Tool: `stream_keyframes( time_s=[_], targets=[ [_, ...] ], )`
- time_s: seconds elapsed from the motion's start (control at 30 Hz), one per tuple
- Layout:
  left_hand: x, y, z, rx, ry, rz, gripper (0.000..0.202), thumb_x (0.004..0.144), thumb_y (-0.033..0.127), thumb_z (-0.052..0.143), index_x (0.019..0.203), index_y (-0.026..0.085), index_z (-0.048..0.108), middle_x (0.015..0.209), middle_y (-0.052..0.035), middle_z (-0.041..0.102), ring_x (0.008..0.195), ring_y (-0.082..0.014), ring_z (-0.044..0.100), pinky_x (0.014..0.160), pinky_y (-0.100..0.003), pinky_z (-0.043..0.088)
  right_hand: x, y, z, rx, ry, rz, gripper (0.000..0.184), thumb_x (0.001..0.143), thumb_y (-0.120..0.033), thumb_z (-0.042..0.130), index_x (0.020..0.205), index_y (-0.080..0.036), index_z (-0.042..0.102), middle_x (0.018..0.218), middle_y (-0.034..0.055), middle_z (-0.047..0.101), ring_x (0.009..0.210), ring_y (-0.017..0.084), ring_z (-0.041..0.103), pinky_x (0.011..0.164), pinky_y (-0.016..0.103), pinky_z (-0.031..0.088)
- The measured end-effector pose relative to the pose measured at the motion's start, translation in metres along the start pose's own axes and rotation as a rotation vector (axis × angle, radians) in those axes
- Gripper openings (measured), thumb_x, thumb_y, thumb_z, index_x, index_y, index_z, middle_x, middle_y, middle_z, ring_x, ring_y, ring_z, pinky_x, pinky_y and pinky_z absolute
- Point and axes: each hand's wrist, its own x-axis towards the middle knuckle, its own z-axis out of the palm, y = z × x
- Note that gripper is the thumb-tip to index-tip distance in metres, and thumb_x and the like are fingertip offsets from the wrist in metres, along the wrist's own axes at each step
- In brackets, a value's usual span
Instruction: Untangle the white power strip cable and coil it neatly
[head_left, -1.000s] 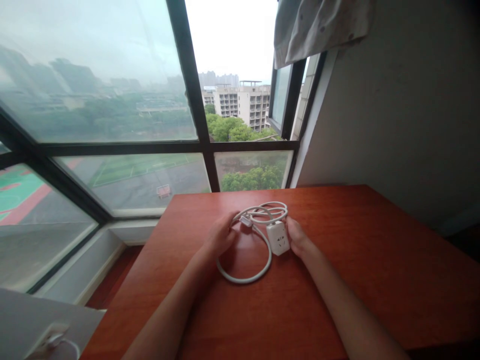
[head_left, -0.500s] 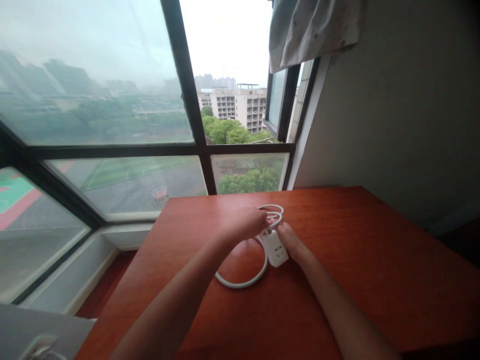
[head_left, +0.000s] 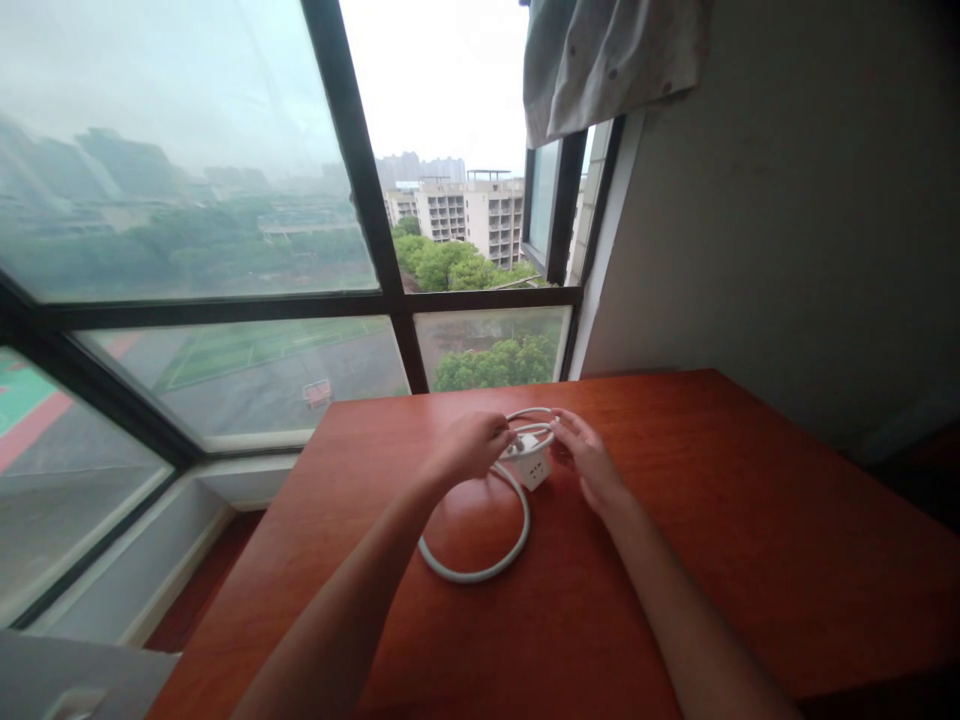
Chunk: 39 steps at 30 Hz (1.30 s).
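Left hand (head_left: 476,445), left of socket block (head_left: 534,472); right hand (head_left: 592,462), right of it; both pinching white cable (head_left: 472,577). Keep cable slack, untwisted.

A tilted white socket block (head_left: 535,473), slotted face showing, sits at about two o'clock of the wide loop the white cord (head_left: 480,577) makes on the tabletop (head_left: 720,500); smaller coils (head_left: 531,411) bunch toward twelve.

Left hand (head_left: 474,447), right hand (head_left: 589,460), cord (head_left: 472,577), socket (head_left: 535,471)

No text, label, brand, number or sign seems readable, small details being rather blurred.
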Motion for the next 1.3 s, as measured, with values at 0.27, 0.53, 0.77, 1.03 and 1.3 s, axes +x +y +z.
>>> stream_keyframes(
  time_s=[0.27,0.53,0.77,1.03,1.3],
  targets=[
    [-0.01,-0.023,-0.013,-0.468,0.438,-0.202,0.027,0.085,0.038,0.05,0.074,0.015,0.061,0.06,0.0015,0.051,0.056,-0.0117,0.046,0.052,-0.022,0.033,0.004,0.004,0.0,-0.219,-0.038,-0.192,0.032,0.073,-0.05,0.064,0.074,-0.018,0.065,0.053,-0.0033,0.05,0.049,0.011,0.041,0.048,0.024,0.031],
    [-0.05,-0.078,-0.04,-1.21,0.765,-0.272,0.025,0.071,0.034,0.07,0.079,0.013,0.06,0.059,0.0052,0.044,0.045,-0.0033,0.033,0.041,-0.015,0.022,0.014,0.013,-0.015,-0.411,-0.035,-0.203,0.034,0.07,-0.035,0.056,0.096,-0.016,0.069,0.052,-0.0053,0.05,0.047,0.012,0.041,0.048,0.024,0.03],
    [-0.089,-0.128,-0.037,-1.275,0.735,-0.416,0.026,0.069,0.03,0.073,0.082,0.012,0.059,0.057,0.0061,0.046,0.045,-0.0042,0.041,0.042,-0.015,0.032,0.018,0.014,-0.027,-0.799,0.083,-0.267,0.033,0.07,-0.032,0.055,0.095,-0.024,0.075,0.059,-0.0022,0.058,0.055,0.015,0.048,0.055,0.026,0.033],
    [-0.097,-0.133,-0.028,-1.236,0.755,-0.514,0.032,0.067,0.033,0.074,0.085,0.012,0.059,0.058,0.0053,0.05,0.048,-0.0061,0.046,0.045,-0.016,0.038,0.017,0.016,-0.033,-1.042,0.111,-0.273,0.036,0.078,-0.026,0.052,0.107,-0.029,0.073,0.078,0.0027,0.07,0.068,0.02,0.058,0.063,0.029,0.037],
    [-0.098,-0.082,-0.035,-1.046,0.404,-0.258,0.027,0.084,0.042,0.062,0.092,0.018,0.055,0.058,0.0059,0.046,0.045,-0.0055,0.034,0.041,-0.016,0.023,0.023,0.028,-0.04,-1.103,0.084,-0.329,0.037,0.083,-0.021,0.051,0.113,-0.03,0.07,0.1,0.0071,0.073,0.086,0.025,0.064,0.075,0.032,0.042]
  ],
)
